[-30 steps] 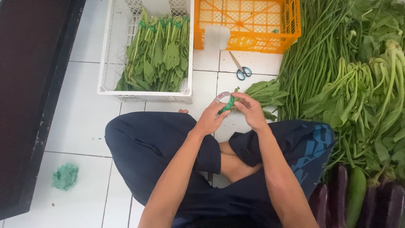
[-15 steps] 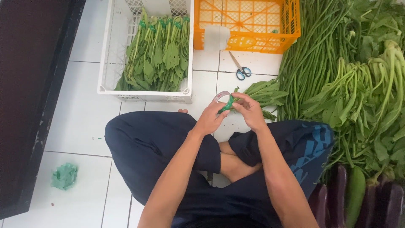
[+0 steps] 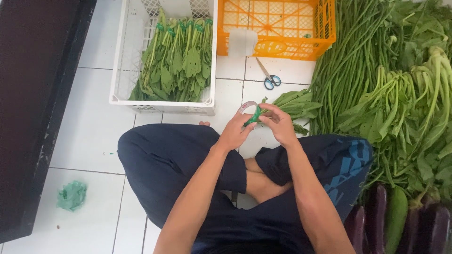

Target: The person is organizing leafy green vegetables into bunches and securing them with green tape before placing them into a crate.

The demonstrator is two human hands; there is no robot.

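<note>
Head view: left hand (image 3: pixel 235 133) and right hand (image 3: pixel 278 123) both pinch a green tape roll (image 3: pixel 251 114) between them above the knees; leaf bunch (image 3: pixel 293 104) lies just right, stems pointing toward the hands.

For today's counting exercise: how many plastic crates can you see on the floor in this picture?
2. A white crate at upper left holds bundled leafy greens. An orange crate stands right beside it at top centre. Both run past the top edge; more may lie outside the picture.
</note>
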